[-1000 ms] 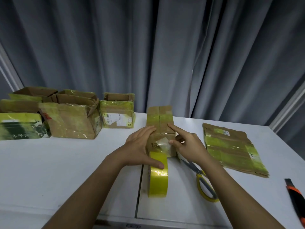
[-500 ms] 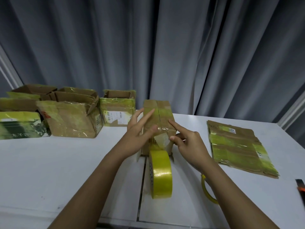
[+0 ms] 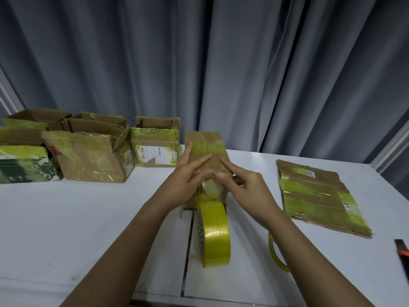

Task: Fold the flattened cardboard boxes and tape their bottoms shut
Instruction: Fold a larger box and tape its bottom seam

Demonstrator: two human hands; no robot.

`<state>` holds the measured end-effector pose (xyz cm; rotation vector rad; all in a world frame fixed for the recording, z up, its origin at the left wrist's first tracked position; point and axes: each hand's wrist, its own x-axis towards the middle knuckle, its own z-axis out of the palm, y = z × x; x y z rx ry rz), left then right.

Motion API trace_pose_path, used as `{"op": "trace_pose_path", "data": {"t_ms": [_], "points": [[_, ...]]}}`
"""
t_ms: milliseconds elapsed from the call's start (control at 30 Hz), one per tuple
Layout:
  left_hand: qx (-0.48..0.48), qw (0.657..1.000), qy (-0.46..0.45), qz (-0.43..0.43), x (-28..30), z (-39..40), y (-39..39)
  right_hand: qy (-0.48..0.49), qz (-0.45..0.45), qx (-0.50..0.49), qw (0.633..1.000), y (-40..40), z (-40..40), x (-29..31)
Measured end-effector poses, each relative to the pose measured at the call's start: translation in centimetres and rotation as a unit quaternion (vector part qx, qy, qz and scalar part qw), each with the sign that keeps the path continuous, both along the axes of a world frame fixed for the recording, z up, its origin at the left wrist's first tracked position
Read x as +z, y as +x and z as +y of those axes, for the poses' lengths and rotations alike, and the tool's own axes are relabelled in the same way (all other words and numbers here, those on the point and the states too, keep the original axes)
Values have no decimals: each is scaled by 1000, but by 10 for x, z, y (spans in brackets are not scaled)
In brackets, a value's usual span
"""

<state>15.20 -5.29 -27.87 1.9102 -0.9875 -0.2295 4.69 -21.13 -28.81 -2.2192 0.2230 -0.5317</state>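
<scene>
Pressing tape down over the closed bottom flaps is the step in hand, judged from the single head view: the box (image 3: 207, 160) stands near the middle of the table (image 3: 66, 218) with its flaps up and meeting in a seam that runs toward twelve o'clock. The left hand (image 3: 188, 180) lies on the box from seven o'clock, fingers straight and flat on the flaps, grasping nothing; the right hand (image 3: 243, 185) comes from five o'clock, forefinger out along the top and thumb on the near edge, likewise pressing and not gripping. A clear strip of tape runs from that near edge down the front face to the roll (image 3: 214, 233), which stands on edge at six o'clock, touching or just beside the box. To do this well, I judge the fingers should smooth the strip outward from the seam toward twelve o'clock so that no bubble stays, while one hand keeps the flaps level and butted; the strip should be centred on the seam and carried over the far edge before it is cut. The scissors (image 3: 277, 255), of which only a yellow handle shows under the right forearm at four o'clock, are near for that. A flat stack (image 3: 316, 193) waits at three o'clock; finished boxes (image 3: 93, 156) stand at ten.
</scene>
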Motion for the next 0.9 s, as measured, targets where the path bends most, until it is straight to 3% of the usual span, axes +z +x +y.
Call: {"op": "trace_pose_path", "data": {"t_ms": [100,333,667,800,900], "points": [[-9,1000,0,9,1,1,0,-85,-2,-20,996,4,1,0],[-25,999,22,-12,1,8,4,-147,-29,-20,989,3,2,-4],[-36,995,62,-72,1,10,3,-82,-27,-43,995,-2,7,-7],[-21,996,51,-73,-2,10,0,29,-1,8,1000,-20,4,-11],[-10,995,56,-76,-2,10,-3,17,42,-73,996,-49,-19,-26]]}}
